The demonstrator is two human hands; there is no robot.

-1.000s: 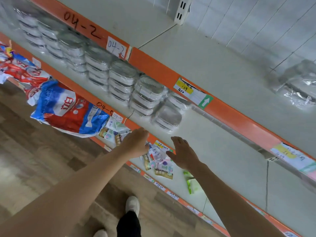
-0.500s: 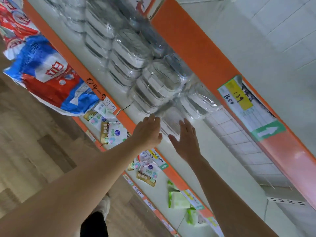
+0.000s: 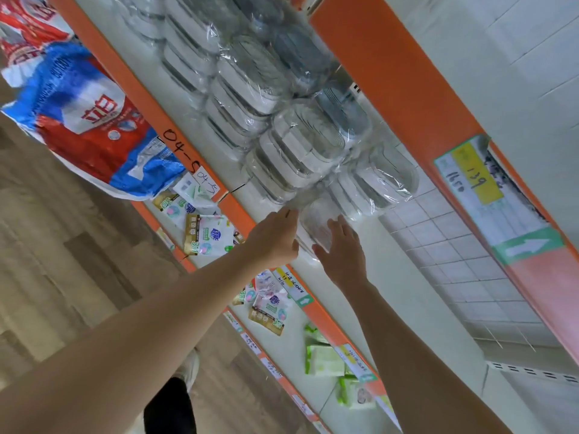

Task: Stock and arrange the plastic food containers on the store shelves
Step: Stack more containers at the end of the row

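**Both hands on the end pack at the shelf's front edge**

Left hand (image 3: 275,238) and right hand (image 3: 343,256) sit on either side of one wrapped container pack (image 3: 316,227). Fingers fairly straight, flat against the wrap, not curled round it. Left touches the pack's left side, right covers its right side and lower end. Nothing pinched or lifted that I can tell.

The pack lies on the white shelf (image 3: 391,277), near the front edge, at the open end of the row. Just behind it: stacked containers (image 3: 300,148) in clear film, several stacks running back along the shelf to the far end. One more wrapped stack (image 3: 380,180) sits beside them, toward the tiled back wall.

Orange shelf rail (image 3: 238,211) runs along the front edge, handwritten "04-5" tag on it. Price label (image 3: 479,173) with green arrow on the rail above. Below: red-and-blue bag (image 3: 91,126), small sachets (image 3: 208,234), green packs (image 3: 324,360). Wood-look floor (image 3: 56,261) at left.
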